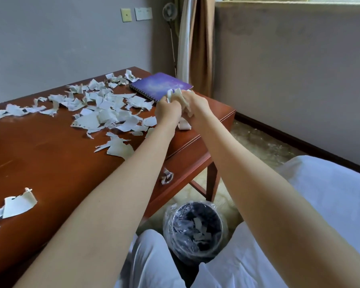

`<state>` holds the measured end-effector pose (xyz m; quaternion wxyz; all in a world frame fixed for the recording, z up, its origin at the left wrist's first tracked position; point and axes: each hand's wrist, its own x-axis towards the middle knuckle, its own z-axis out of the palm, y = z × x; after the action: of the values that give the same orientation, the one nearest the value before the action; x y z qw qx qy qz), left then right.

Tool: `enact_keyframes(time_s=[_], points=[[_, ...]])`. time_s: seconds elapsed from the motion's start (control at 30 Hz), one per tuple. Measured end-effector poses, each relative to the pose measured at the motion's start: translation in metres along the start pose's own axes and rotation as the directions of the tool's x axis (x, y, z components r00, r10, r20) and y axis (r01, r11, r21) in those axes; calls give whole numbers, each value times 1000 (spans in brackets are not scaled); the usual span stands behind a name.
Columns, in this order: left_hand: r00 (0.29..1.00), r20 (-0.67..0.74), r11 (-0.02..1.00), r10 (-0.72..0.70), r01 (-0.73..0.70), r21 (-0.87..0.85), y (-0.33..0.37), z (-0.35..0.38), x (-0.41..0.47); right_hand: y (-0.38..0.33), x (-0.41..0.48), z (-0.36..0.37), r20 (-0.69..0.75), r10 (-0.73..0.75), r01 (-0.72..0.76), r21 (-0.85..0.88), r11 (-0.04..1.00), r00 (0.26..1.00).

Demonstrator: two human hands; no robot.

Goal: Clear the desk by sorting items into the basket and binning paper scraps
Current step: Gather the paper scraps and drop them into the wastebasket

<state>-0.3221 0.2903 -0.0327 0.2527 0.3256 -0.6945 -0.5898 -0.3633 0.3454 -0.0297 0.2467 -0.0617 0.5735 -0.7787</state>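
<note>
Reddish-brown polished wood makes up the desk (50, 154), which fills the left half of the head view and stands against a grey wall. Both bare arms reach out over its right end. The left hand (167, 110) and the right hand (196, 104) are pressed together, fingers curled, and between them they grip a crumpled wad of white paper scraps (178, 96) that sticks up above the knuckles, just above the desk's right edge. One more white piece (184, 124) lies on the desk just below the hands.

Torn white paper scraps (104, 113) are strewn in a wide band across the desk from the far left to the hands, with a few larger pieces (19, 204) near the left front edge. A purple spiral-bound notebook with a starry cover (162, 85) lies flat at the far right corner, just behind the hands. A metal ring pull (167, 177) hangs on the drawer front below.

On the floor beside the desk leg stands a round dark bin lined with a clear plastic bag (193, 229), with several white scraps already inside. White bedding (330, 194) lies at the right. A brown and white curtain (197, 38) hangs in the corner beside a small stand fan (169, 10), and pale switch plates (142, 13) sit on the wall.
</note>
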Motion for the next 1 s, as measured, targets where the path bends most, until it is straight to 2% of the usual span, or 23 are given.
enact_keyframes(time_s=[0.13, 0.3, 0.47, 0.57, 0.63, 0.73, 0.8, 0.87, 0.93, 1.0], points=[[999, -48, 998, 6, -9, -59, 15, -18, 16, -13, 7, 28, 49, 12, -10, -49, 999, 999], [998, -43, 997, 38, -41, -70, 35, -33, 24, -27, 15, 48, 66, -34, 39, -75, 996, 997], [998, 28, 996, -55, 53, 77, 12, -29, 26, -5, 23, 37, 34, -104, 108, -412, 905, 994], [995, 69, 987, -77, 66, 144, -5, -23, 18, 14, 27, 23, 7, -147, 130, -512, 849, 989], [997, 66, 963, -51, 31, 268, -12, -19, 18, 17, 23, 14, 7, -227, 180, -635, 751, 974], [998, 62, 932, 15, -36, 361, -14, -15, 22, 23, 20, 0, 58, -390, 273, -807, 523, 919], [997, 71, 917, 20, -47, 397, -14, -12, 24, 28, 20, -6, 86, -437, 250, -909, 334, 896], [995, 95, 920, -6, -32, 391, -17, -7, 25, 38, 26, -13, 82, -437, 152, -980, 129, 896], [994, 110, 934, -30, -11, 357, -20, -2, 24, 45, 28, -15, 43, -397, 97, -988, 117, 917], [992, 120, 952, -44, 5, 306, -21, 4, 23, 50, 32, -12, 76, -372, 146, -976, 163, 925]])
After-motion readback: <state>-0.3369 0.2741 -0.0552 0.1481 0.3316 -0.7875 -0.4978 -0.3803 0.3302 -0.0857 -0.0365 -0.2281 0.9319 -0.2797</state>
